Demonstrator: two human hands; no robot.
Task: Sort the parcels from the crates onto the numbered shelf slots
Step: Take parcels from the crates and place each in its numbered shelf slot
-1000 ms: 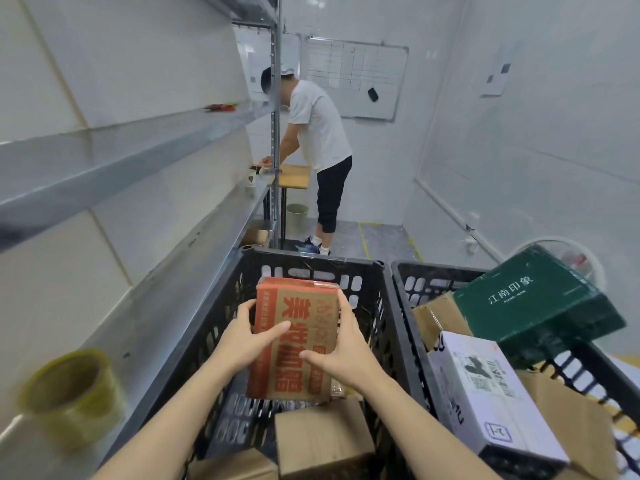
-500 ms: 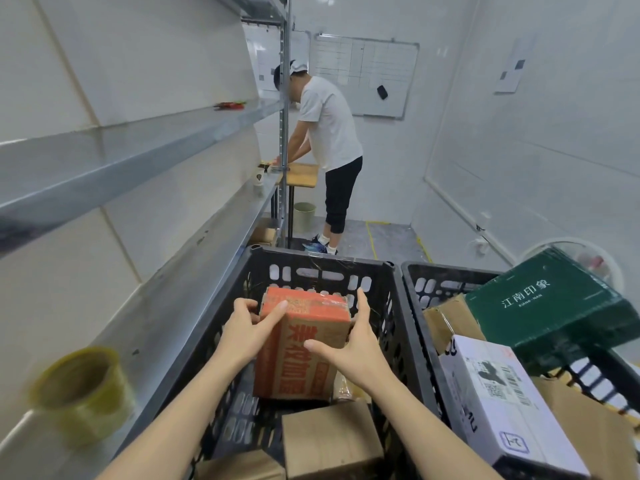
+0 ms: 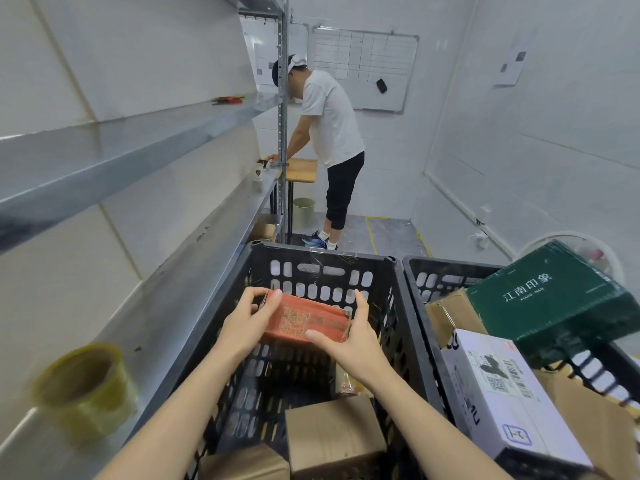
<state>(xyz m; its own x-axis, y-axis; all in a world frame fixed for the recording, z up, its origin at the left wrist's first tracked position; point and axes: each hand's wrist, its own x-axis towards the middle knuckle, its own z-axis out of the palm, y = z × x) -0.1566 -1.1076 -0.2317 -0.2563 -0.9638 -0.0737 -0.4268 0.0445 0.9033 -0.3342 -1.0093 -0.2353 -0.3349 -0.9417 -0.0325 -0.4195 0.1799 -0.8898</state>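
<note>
An orange-red parcel (image 3: 306, 320) with a printed code on its upper face hangs over the left black crate (image 3: 318, 268). My left hand (image 3: 247, 322) grips its left end and my right hand (image 3: 349, 336) grips its right end. Brown cardboard parcels (image 3: 334, 433) lie at the bottom of that crate. The right black crate (image 3: 420, 275) holds a green box (image 3: 550, 299), a white labelled box (image 3: 498, 386) and brown cartons. The long metal shelf (image 3: 180, 292) runs along the left wall, with a second shelf (image 3: 114, 147) above it.
A roll of yellowish tape (image 3: 85, 389) sits on the near end of the lower shelf. A white cup (image 3: 258, 172) stands at its far end. Another person (image 3: 327, 147) in a white shirt bends over a small wooden table (image 3: 301, 169) beyond the crates. A fan (image 3: 568, 244) is behind the green box.
The orange-red parcel has been tipped from upright to lying flat, its narrow coded face now upward, and lifted a little higher in both hands.
</note>
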